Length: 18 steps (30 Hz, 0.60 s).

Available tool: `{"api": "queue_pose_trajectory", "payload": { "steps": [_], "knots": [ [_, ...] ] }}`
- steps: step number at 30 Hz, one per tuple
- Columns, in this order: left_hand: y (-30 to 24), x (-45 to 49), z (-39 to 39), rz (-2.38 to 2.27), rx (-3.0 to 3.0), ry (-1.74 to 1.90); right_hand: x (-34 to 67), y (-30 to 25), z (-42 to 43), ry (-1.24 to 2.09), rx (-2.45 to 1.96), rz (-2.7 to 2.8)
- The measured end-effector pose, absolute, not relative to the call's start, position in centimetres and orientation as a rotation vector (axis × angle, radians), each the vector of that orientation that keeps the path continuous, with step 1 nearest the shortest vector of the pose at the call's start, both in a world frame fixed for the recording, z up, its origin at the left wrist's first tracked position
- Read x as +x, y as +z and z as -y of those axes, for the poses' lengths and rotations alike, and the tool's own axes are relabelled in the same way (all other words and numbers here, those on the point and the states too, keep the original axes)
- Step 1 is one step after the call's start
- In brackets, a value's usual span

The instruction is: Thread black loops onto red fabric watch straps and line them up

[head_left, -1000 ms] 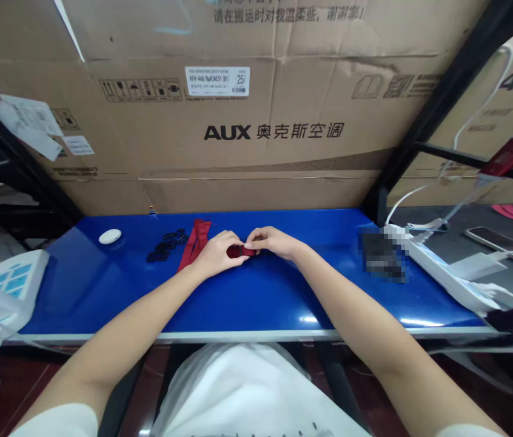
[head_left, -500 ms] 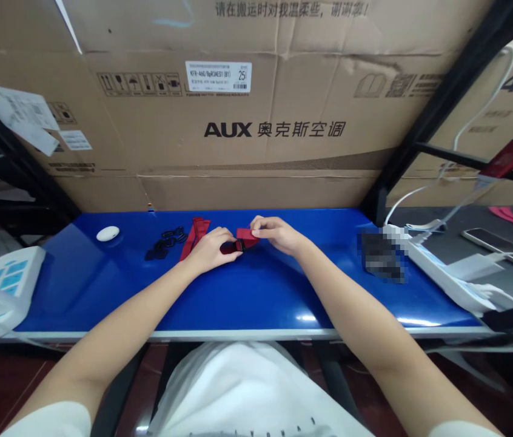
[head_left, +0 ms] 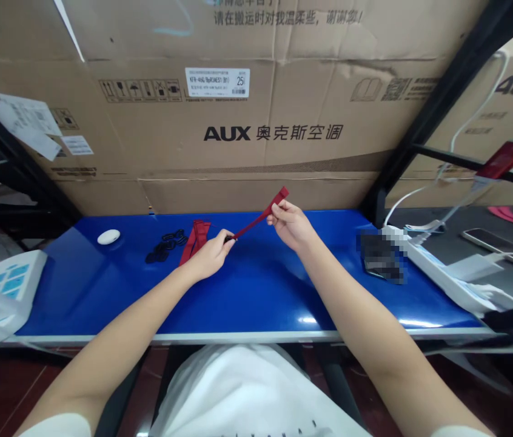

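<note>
A red strap [head_left: 256, 221] is stretched taut above the blue table [head_left: 256, 291], rising to the right. My left hand [head_left: 211, 255] pinches its lower end, where a small dark buckle shows at the fingertips. My right hand [head_left: 289, 223] pinches the strap near its upper end, lifted off the table. Behind my left hand more red straps [head_left: 194, 238] lie flat, and next to them sits a small heap of black buckles [head_left: 165, 245].
A white oval object [head_left: 108, 237] lies at the table's back left. A big AUX cardboard box [head_left: 247, 109] stands behind the table. A white device with blue pads [head_left: 2, 291] sits at the left edge. A white power strip [head_left: 442, 273] with cables and a phone [head_left: 497, 243] lie at right.
The hands were close together working a folded red strap on the table. Now my right hand has lifted up and to the right, pulling the strap out straight while my left hand holds the other end.
</note>
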<state>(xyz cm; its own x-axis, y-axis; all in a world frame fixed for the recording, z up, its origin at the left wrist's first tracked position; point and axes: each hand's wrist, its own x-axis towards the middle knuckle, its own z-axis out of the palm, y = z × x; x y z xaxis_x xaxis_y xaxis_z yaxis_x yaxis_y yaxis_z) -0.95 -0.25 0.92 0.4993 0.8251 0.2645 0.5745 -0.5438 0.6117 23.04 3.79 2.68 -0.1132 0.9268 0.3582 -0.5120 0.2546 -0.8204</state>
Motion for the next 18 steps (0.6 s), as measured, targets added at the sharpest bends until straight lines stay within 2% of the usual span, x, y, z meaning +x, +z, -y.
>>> {"api": "queue_pose_trajectory", "payload": {
  "steps": [9, 12, 18],
  "knots": [
    [0.0, -1.9, -1.8, -1.318, 2.275, 0.965, 21.9, 2.4, -3.6, 1.338, -0.532, 1.110],
    [-0.2, -1.3, -1.6, -1.212, 2.381, 1.051, 21.3, 2.3, -3.4, 1.352, -0.519, 1.157],
    [-0.3, 1.2, -0.2, -0.936, 2.395, 0.855, 20.6, 2.7, -2.7, 1.337, -0.529, 1.230]
  ]
}}
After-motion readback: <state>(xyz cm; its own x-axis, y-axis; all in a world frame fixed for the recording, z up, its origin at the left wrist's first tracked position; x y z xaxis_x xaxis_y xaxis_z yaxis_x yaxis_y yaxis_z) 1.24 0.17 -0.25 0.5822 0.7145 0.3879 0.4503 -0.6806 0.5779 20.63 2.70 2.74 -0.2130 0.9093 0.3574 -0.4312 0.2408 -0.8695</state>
